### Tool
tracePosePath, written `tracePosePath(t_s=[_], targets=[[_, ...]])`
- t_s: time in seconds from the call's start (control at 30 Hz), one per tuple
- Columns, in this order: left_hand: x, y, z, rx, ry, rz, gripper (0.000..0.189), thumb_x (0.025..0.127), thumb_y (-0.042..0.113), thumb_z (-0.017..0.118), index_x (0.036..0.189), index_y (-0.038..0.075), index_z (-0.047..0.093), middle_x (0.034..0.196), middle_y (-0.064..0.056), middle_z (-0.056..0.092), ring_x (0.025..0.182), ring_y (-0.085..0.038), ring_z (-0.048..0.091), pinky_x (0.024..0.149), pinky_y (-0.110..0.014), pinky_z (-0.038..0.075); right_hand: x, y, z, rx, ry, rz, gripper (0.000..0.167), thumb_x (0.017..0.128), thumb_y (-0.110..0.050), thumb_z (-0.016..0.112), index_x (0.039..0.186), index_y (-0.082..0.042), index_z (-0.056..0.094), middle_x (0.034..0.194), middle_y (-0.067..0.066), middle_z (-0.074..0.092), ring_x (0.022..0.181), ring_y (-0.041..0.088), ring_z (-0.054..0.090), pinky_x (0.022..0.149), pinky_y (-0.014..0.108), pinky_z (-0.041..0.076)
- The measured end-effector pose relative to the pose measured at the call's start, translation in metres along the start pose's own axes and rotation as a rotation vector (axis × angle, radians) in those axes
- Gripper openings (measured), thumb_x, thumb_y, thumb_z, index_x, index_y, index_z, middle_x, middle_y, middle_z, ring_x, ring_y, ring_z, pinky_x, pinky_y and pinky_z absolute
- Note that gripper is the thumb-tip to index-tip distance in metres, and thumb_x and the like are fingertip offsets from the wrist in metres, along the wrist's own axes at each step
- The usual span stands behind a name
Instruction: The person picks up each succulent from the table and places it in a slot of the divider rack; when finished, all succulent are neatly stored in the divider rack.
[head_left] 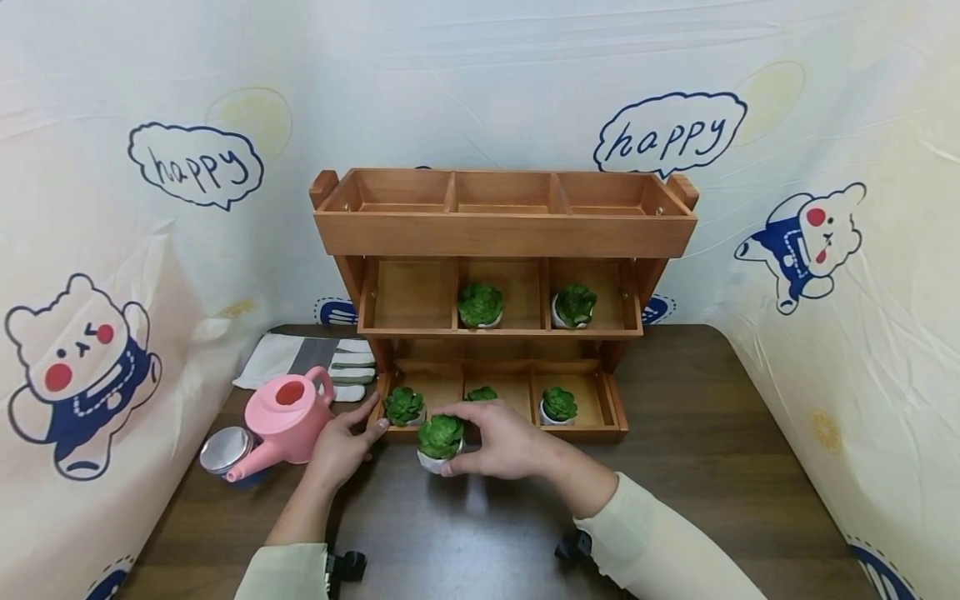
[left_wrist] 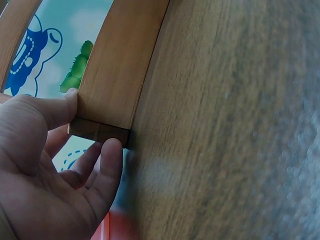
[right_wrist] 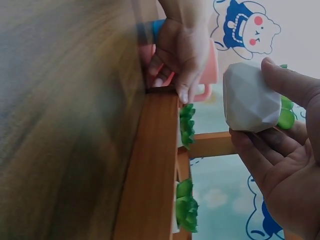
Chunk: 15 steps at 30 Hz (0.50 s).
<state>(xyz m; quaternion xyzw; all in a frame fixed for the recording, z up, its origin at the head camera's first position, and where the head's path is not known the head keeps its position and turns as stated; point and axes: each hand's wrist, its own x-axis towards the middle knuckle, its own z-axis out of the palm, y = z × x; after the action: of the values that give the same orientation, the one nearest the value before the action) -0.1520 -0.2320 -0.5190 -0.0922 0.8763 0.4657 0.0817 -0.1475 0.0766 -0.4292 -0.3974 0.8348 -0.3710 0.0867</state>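
My right hand point(head_left: 504, 443) holds a green succulent point(head_left: 439, 437) in a white pot, just in front of the wooden shelf point(head_left: 506, 235). Its faceted white pot point(right_wrist: 250, 97) sits between thumb and fingers in the right wrist view. My left hand point(head_left: 341, 446) grips the front left corner of the bottom tier; in the left wrist view the thumb lies on the board point(left_wrist: 117, 65) with the fingers round its end. Three potted succulents stand in the bottom tier: left point(head_left: 405, 404), middle point(head_left: 482, 392), partly hidden by my right hand, and right point(head_left: 558, 403).
The middle tier holds succulents in its middle point(head_left: 480, 304) and right point(head_left: 575, 305) compartments. A pink watering can point(head_left: 281, 417) stands beside my left hand, near a silver-topped tin point(head_left: 227, 450). Behind the can lie white and grey gloves point(head_left: 300, 357). Printed cloth point(head_left: 480, 92) hangs behind.
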Motion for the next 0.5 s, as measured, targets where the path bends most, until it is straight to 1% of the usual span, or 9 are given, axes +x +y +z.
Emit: tracePosePath(t_s=[0.13,0.27,0.4,0.5], targets=[[0.000,0.000,0.000,-0.007,-0.002,-0.005,0.070,0.096,0.047,0.072,0.158,0.029,0.045,0.154,-0.024,0.047,0.070,-0.025,0.065,0.069,-0.034,0.055,0.004,-0.003,-0.004,0.027,0.013,-0.013,0.071,0.083,-0.036,0.089,0.146,-0.025,0.058,0.124,-0.010,0.070,0.111,0.003,0.063,0.097,0.030,0.052],[0.000,0.001,0.001,-0.007,-0.007,-0.016,0.071,0.096,0.048,0.073,0.158,0.030,0.045,0.153,-0.024,0.047,0.071,-0.026,0.065,0.069,-0.035,0.053,0.007,-0.007,-0.008,0.060,0.016,-0.019,0.071,0.083,-0.032,0.089,0.146,-0.022,0.058,0.126,-0.007,0.069,0.113,0.003,0.063,0.097,0.025,0.052],[-0.001,0.002,0.001,-0.013,-0.008,-0.021,0.071,0.095,0.048,0.073,0.158,0.030,0.045,0.152,-0.024,0.049,0.072,-0.027,0.065,0.069,-0.035,0.054,0.010,-0.011,-0.015,0.044,0.022,-0.029,0.071,0.084,-0.032,0.089,0.147,-0.020,0.057,0.128,-0.005,0.069,0.111,0.003,0.063,0.095,0.024,0.052],[-0.001,0.001,0.001,-0.017,-0.003,-0.014,0.070,0.095,0.047,0.073,0.158,0.030,0.046,0.152,-0.023,0.050,0.070,-0.027,0.065,0.069,-0.035,0.055,0.011,-0.014,-0.020,0.013,0.027,-0.033,0.071,0.085,-0.036,0.088,0.147,-0.020,0.057,0.127,-0.006,0.069,0.110,0.003,0.063,0.094,0.025,0.052]])
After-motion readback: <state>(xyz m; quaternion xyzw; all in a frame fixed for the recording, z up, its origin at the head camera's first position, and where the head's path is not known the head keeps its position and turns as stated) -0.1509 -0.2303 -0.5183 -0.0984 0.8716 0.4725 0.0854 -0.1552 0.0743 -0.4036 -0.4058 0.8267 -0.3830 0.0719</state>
